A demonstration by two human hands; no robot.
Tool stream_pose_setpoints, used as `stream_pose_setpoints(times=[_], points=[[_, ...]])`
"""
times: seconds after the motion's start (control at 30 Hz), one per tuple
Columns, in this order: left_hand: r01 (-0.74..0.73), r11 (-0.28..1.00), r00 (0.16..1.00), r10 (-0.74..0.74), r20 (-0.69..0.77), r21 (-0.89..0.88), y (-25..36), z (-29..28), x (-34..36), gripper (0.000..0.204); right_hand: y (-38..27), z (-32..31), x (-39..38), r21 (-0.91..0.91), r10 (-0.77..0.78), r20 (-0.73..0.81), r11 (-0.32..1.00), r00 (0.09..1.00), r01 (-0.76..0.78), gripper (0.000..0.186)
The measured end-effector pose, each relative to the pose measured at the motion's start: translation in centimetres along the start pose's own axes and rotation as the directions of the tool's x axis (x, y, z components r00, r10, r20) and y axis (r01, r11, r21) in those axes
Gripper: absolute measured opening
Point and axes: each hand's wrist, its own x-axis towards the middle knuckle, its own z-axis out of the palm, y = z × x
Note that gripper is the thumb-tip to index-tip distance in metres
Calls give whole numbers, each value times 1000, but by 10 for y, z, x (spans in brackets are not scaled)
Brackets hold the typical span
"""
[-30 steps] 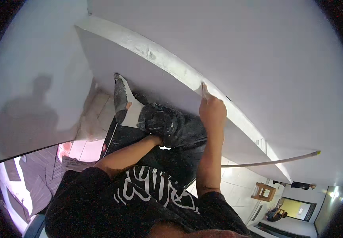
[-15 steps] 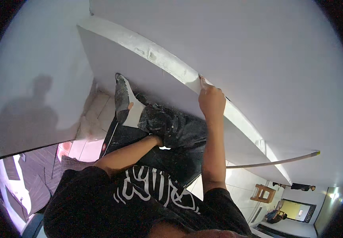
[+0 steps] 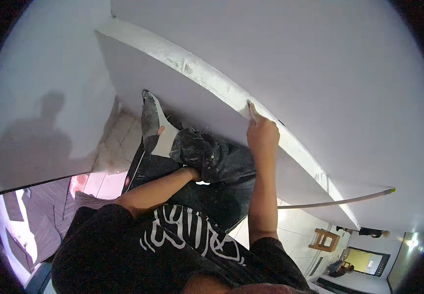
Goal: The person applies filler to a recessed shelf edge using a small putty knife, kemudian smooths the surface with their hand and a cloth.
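Observation:
My right hand [image 3: 263,132] reaches up to a long white band [image 3: 217,81] along the grey panel [image 3: 138,71], its forefinger stretched against it and the other fingers curled; whether it holds anything I cannot make out. My left hand [image 3: 192,174] rests low by my dusty dark trouser leg [image 3: 212,157], its fingers hidden. My foot, in a worn grey-and-white sock [image 3: 157,130], touches the panel's lower part at the left. Right of my right arm, a long thin pole [image 3: 334,201] with a yellow-green tip slants outward.
A grey wall [image 3: 40,137] with my shadow stands left; crumpled dark sheeting [image 3: 48,220] lies below it. At lower right are a wooden stool [image 3: 323,240] on tiled floor [image 3: 292,223], two people [image 3: 371,231] [image 3: 339,268], a doorway [image 3: 368,260] and a light [image 3: 412,242].
My right hand moved up along the band half a second ago and has since come slightly back down. My left hand and foot stay about where they were.

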Motion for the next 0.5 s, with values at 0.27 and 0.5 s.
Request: stream_pose_setpoints(times=[0.27, 0.5], points=[[-38, 994, 997, 45, -62, 104, -8, 3, 2, 60, -11, 15, 30, -137, -43, -9, 990, 999, 42, 40], [-118, 979, 986, 135, -96, 166, -2, 14, 9, 60, 10, -7, -18, 108, 24, -23, 994, 999, -21, 30]])
